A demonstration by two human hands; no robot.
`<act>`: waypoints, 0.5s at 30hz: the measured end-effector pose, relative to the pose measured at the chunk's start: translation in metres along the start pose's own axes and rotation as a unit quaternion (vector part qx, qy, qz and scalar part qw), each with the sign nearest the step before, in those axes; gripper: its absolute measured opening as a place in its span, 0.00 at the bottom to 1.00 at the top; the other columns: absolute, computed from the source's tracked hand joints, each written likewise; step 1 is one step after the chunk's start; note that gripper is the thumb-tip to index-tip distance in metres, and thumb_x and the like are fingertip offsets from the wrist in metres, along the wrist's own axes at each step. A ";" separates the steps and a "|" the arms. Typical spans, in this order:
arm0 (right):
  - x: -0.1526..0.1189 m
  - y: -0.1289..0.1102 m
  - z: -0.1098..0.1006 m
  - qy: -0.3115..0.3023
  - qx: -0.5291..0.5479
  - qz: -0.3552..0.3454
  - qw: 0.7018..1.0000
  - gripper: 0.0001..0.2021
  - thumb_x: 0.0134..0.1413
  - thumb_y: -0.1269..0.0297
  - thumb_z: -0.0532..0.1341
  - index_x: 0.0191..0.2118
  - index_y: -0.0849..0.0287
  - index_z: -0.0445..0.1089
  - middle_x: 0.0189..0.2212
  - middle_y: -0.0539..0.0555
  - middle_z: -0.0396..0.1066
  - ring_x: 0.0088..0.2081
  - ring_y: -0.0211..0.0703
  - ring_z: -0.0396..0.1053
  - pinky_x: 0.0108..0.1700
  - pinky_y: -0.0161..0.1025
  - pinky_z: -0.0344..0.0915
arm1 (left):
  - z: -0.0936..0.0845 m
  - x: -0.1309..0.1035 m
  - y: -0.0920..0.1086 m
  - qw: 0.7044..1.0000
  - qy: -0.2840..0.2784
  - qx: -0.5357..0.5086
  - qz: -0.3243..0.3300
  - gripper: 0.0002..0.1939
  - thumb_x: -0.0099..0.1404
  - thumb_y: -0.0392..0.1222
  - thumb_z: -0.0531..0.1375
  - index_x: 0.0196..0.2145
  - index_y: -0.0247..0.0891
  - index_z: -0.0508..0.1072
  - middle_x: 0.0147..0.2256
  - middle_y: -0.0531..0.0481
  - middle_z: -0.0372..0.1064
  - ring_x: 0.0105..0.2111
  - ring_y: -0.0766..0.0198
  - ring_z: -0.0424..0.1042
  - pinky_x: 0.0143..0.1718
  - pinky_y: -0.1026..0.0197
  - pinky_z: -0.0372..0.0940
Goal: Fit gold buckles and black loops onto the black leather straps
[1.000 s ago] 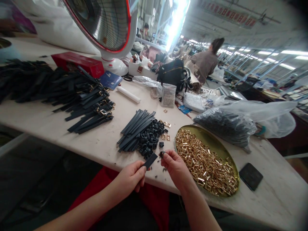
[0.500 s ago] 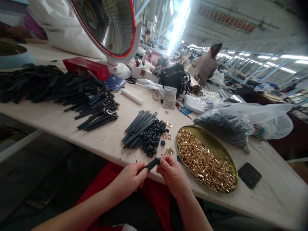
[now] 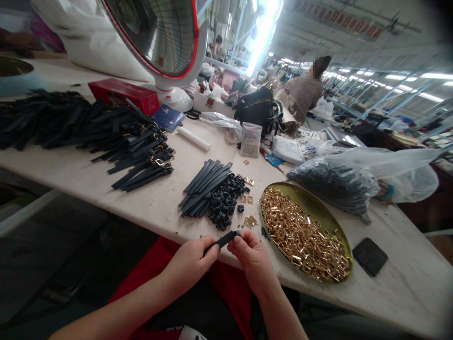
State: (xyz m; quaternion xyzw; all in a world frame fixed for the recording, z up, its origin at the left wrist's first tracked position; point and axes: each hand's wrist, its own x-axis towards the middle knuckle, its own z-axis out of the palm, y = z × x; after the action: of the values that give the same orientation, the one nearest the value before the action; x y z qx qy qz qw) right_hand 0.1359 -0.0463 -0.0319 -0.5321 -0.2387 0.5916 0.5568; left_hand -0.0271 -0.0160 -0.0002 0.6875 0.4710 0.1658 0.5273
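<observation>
A short black strap (image 3: 225, 239) is stretched between my hands at the table's front edge. My left hand (image 3: 198, 255) pinches its near end between thumb and fingers. At the far end, the fingers of my right hand (image 3: 249, 248) are closed round the tip; whether a small part sits there is hidden. Just beyond lie a stack of flat black straps (image 3: 203, 189) and a heap of small black loops (image 3: 224, 200). A few gold buckles (image 3: 250, 221) rest beside the loops. To the right, a round gold tray (image 3: 314, 200) holds a large pile of gold buckles (image 3: 300, 236).
Finished-looking black straps with buckles (image 3: 134, 151) cover the table's left. Behind stand a round heater (image 3: 159, 38), a red box (image 3: 123, 94) and a black bag (image 3: 256, 111). A plastic bag (image 3: 336, 179) and a dark phone-like slab (image 3: 370, 256) lie right. A person (image 3: 300, 94) is in the background.
My right fingers have shifted slightly at the strap's far end, and the tip shows a little differently. My left hand keeps its grip. The view has moved slightly.
</observation>
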 end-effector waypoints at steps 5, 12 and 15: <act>-0.003 0.004 -0.002 0.015 -0.057 -0.038 0.998 0.10 0.42 0.59 0.66 0.28 0.59 0.68 0.22 0.47 0.67 0.26 0.35 0.64 0.33 0.33 0.62 | 0.000 0.002 -0.002 0.997 -0.018 0.068 0.022 0.13 0.61 0.44 0.48 0.25 0.38 0.67 0.21 0.54 0.63 0.23 0.65 0.61 0.24 0.66 0.51; -0.011 -0.001 -0.006 -0.031 -0.038 0.010 0.999 0.11 0.36 0.61 0.69 0.28 0.58 0.69 0.21 0.45 0.68 0.23 0.34 0.65 0.30 0.34 0.63 | -0.011 0.006 -0.001 0.991 -0.065 0.116 0.029 0.13 0.60 0.44 0.50 0.24 0.38 0.70 0.22 0.52 0.67 0.23 0.63 0.63 0.23 0.66 0.48; -0.010 0.000 -0.011 -0.053 -0.063 0.026 0.996 0.10 0.36 0.64 0.68 0.27 0.58 0.69 0.21 0.45 0.68 0.23 0.33 0.64 0.29 0.32 0.60 | -0.017 0.005 0.003 0.983 -0.086 0.153 0.048 0.13 0.60 0.44 0.51 0.22 0.39 0.69 0.20 0.52 0.66 0.21 0.64 0.63 0.22 0.65 0.46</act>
State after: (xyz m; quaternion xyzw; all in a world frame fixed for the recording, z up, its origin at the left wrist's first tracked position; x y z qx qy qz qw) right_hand 0.1439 -0.0587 -0.0321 -0.5398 -0.2909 0.6171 0.4932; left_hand -0.0357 -0.0023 0.0073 0.7938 0.4099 0.0568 0.4457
